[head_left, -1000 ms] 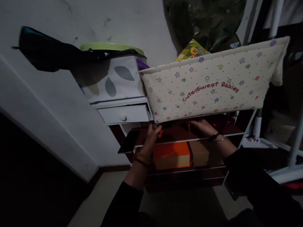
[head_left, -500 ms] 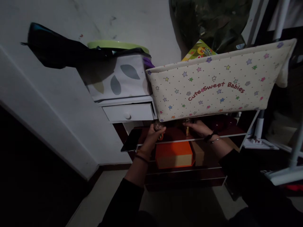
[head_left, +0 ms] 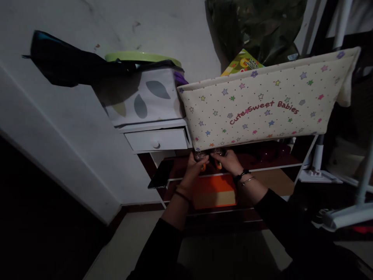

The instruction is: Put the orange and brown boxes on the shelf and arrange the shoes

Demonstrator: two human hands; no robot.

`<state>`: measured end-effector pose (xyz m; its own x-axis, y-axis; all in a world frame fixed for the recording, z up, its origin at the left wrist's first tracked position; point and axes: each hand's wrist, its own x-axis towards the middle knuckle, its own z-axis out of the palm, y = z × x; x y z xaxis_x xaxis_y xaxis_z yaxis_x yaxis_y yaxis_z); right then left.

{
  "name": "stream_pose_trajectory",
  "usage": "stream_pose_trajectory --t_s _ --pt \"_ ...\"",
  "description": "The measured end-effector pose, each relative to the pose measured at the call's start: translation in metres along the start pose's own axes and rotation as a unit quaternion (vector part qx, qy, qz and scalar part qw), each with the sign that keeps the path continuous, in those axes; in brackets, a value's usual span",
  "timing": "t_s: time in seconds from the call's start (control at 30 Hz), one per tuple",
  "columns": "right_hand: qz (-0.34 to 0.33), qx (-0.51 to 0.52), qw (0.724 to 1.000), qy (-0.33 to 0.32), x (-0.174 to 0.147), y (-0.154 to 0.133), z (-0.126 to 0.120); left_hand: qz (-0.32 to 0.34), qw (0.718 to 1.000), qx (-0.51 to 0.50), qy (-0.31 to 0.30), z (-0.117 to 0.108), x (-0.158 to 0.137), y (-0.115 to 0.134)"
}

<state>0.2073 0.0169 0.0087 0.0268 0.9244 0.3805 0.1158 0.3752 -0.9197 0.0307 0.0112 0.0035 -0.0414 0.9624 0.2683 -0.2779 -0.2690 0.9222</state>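
A low white-framed shelf unit with dark red boards (head_left: 247,163) fills the middle, its shelves running from eight to four o'clock as seen from the centre of the view. On top of it, toward two o'clock, sits a long cream fabric bin printed with coloured stars and "Cute Sweet Babies" (head_left: 256,120); its lower edge overhangs the upper shelf. A glossy dark green bag (head_left: 256,27) rises behind the bin at one o'clock. Near half past ten stands a white box patterned with grey leaves (head_left: 151,111), with a limp black bag (head_left: 64,64) stretching off it toward ten o'clock. A white drawer with a round knob (head_left: 142,140) lies beneath that box, at nine o'clock. An orange box with a pale yellowish front (head_left: 215,198) occupies the lower shelf at five o'clock. A flat black rectangular slab (head_left: 161,174) juts over the upper shelf's edge at half past seven.

The left hand (head_left: 194,166) and right hand (head_left: 229,160) meet closely under the bin. The left grip pinches a glittery brown rounded item with an orange lower part (head_left: 199,156). At three o'clock from it, just beside, the right grip pinches a similar glittery brown item (head_left: 217,151). Whether either item touches the shelf, I cannot tell.
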Motion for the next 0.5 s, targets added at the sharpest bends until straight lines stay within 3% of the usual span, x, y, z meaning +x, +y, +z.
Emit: stream_pose_trajectory --t_s 0.33,0.5 --pt "-0.027 0.040 0.999 -0.015 -0.009 0.019 -0.008 -0.013 0.999 0.032 0.000 -0.010 0.006 -0.010" --pt "-0.023 0.050 0.998 -0.021 -0.007 0.030 -0.004 0.014 0.996 0.084 -0.011 -0.023 0.010 -0.019"
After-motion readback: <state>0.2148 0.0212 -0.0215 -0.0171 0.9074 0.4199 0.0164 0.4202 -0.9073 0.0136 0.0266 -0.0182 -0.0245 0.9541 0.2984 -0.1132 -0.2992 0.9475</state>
